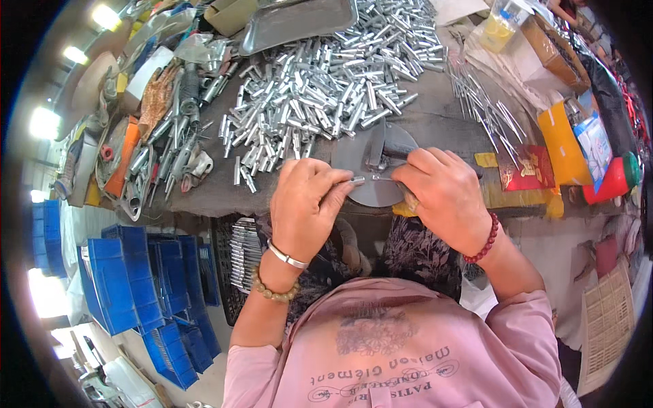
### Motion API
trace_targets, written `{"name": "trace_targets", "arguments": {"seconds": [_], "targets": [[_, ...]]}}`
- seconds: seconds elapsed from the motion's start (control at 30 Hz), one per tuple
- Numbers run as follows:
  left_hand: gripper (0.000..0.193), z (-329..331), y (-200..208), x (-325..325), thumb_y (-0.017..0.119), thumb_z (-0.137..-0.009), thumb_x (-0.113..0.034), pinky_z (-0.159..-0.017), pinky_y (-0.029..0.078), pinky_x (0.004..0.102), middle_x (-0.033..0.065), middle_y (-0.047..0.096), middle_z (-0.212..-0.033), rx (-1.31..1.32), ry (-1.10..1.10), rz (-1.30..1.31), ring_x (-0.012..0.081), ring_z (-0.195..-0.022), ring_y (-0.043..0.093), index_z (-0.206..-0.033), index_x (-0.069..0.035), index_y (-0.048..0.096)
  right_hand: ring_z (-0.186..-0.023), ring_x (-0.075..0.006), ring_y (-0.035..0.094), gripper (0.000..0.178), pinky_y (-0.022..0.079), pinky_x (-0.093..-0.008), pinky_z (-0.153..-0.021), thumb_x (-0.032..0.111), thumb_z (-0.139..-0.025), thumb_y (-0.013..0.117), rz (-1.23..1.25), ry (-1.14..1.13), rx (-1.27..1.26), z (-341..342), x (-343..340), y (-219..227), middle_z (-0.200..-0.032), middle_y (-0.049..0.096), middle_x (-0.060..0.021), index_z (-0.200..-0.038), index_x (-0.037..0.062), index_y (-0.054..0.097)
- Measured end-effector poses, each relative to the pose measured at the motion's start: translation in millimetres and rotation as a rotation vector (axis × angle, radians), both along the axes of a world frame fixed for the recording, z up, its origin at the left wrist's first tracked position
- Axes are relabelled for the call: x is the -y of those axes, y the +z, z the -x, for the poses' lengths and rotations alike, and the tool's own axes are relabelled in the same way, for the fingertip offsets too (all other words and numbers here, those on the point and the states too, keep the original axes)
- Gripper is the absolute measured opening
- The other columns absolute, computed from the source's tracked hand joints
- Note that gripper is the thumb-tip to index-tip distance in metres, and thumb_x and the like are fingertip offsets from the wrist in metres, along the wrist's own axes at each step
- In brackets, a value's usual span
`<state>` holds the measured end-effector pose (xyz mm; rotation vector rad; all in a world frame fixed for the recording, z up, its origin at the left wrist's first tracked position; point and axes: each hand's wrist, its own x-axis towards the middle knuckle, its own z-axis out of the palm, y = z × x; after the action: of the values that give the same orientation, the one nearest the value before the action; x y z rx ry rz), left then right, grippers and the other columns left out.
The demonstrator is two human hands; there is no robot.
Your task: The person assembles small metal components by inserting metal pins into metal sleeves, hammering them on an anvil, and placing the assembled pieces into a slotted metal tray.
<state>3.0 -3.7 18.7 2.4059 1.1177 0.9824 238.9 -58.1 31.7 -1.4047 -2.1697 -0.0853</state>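
My left hand [303, 204] pinches a short silver metal tube [357, 181] between thumb and fingers. Opposite it, my right hand [439, 190] is closed on a thin silver metal rod [381, 178], whose tip points at the tube with a small gap between them. Under both hands lies a round grey plate [374, 196] at the table's near edge. On the plate stands a dark metal fixture [377, 153], just beyond my fingertips. A large heap of silver metal tubes [326, 95] spreads over the table behind.
Thin metal rods [486, 109] lie scattered on the right, near a red packet [527, 168] and a yellow envelope [564, 143]. A metal tray [299, 26] rests behind the heap. Tools and an orange-handled item [122, 160] crowd the left. Blue bins [126, 279] stand below left.
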Motion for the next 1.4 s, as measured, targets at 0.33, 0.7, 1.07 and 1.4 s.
{"name": "trace_targets", "arguments": {"seconds": [0.33,0.7,1.07,1.4], "targets": [[0.017,4.1,6.3,-14.4,0.083,-0.081,-0.011,-0.078,0.047,0.0379,0.0067,0.067,-0.089,-0.034,-0.094,0.146,0.0264,-0.087,0.060,-0.097,-0.007,0.078,-0.086,-0.0255,0.063,0.012,0.052,-0.0391,-0.078,0.009,-0.075,0.071,0.029,0.031,-0.035,-1.0,-3.0,-0.5,-0.089,0.057,-0.0053,-0.086,0.0093,0.068],[0.018,6.8,-6.4,-19.5,0.085,-0.079,-0.006,-0.077,0.048,0.0363,0.0071,0.064,-0.087,0.096,-0.151,0.159,0.0259,-0.084,0.061,-0.096,-0.007,0.078,-0.086,-0.0251,0.062,0.013,0.052,-0.0388,-0.078,0.008,-0.075,0.071,0.059,0.068,-0.076,2.1,-10.9,-1.0,-0.088,0.057,-0.0045,-0.087,0.0097,0.069],[0.013,2.0,3.5,-14.1,0.084,-0.083,-0.009,-0.064,0.048,0.0364,0.0059,0.063,-0.087,0.067,-0.122,0.217,0.0254,-0.074,0.063,-0.094,-0.009,0.077,-0.086,-0.0283,0.067,0.023,0.056,-0.0409,-0.076,0.006,-0.074,0.073,-0.016,-0.110,-0.146,-25.7,-17.0,10.9,-0.089,0.063,-0.0072,-0.097,0.0102,0.075],[0.014,1.1,2.0,-13.4,0.083,-0.083,-0.005,-0.067,0.049,0.0345,0.0063,0.063,-0.089,0.072,-0.138,0.228,0.0238,-0.076,0.063,-0.096,-0.007,0.078,-0.095,-0.0353,0.071,0.020,0.056,-0.0451,-0.084,0.016,-0.081,0.080,0.166,-0.567,0.040,-84.6,-66.9,-5.1,-0.099,0.070,-0.0120,-0.099,0.0079,0.075]]}}
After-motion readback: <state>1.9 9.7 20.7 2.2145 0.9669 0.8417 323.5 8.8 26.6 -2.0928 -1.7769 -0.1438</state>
